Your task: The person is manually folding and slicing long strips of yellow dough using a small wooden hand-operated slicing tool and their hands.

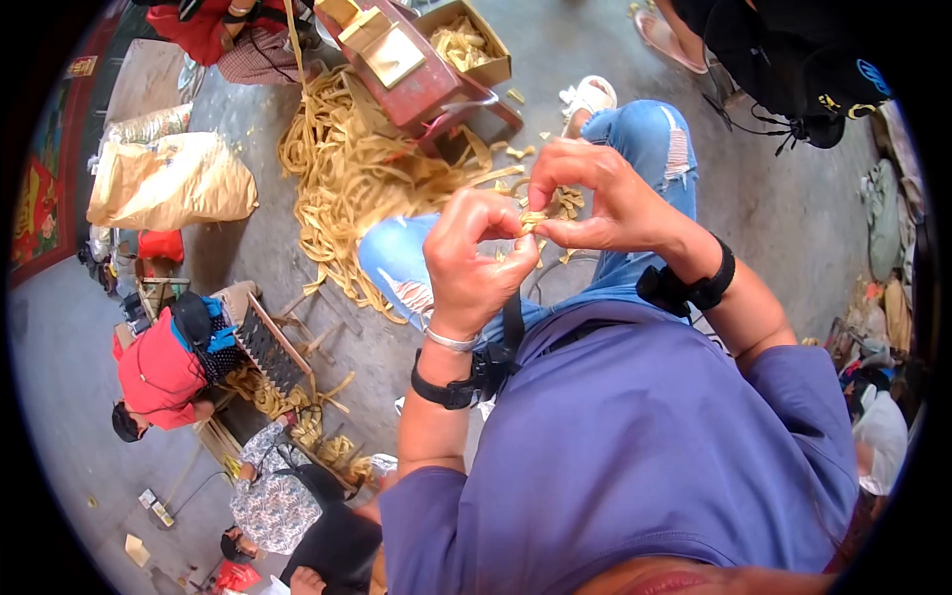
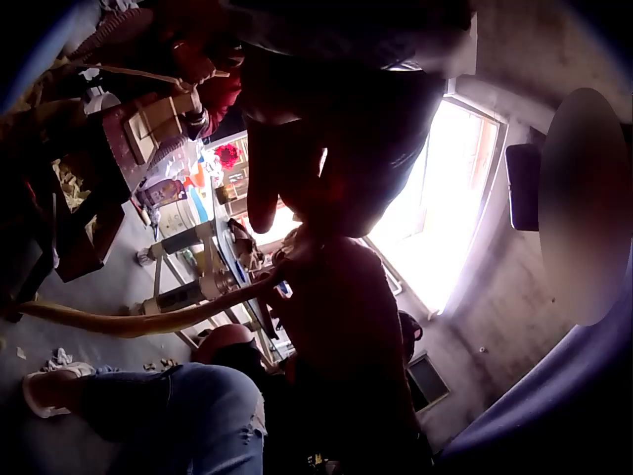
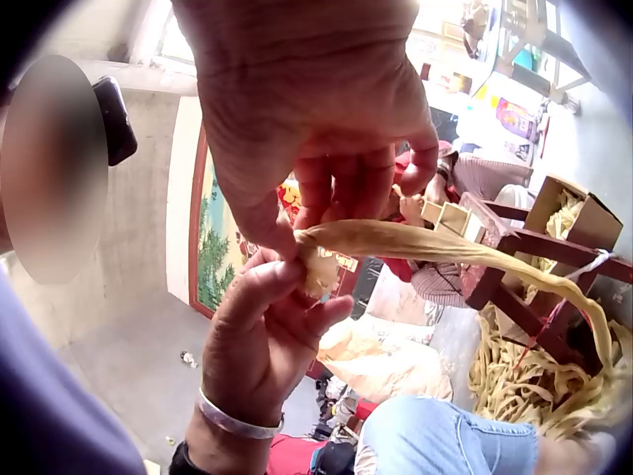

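Left hand (image 1: 462,263) and right hand (image 1: 607,201) pinch strip (image 3: 415,240), 12 o'clock; looks light, soft; I'd hold its bunched end (image 3: 319,273).

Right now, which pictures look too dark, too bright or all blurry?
Head view: bendy and round with black corners; the heap of flat yellow-brown strips looks partly smeared. Left wrist view: the bare left hand and bare right hand nearly black against a glaring white opening. Right wrist view: both hands clearer, washed-out brightness at top right, a blurry oval at left.
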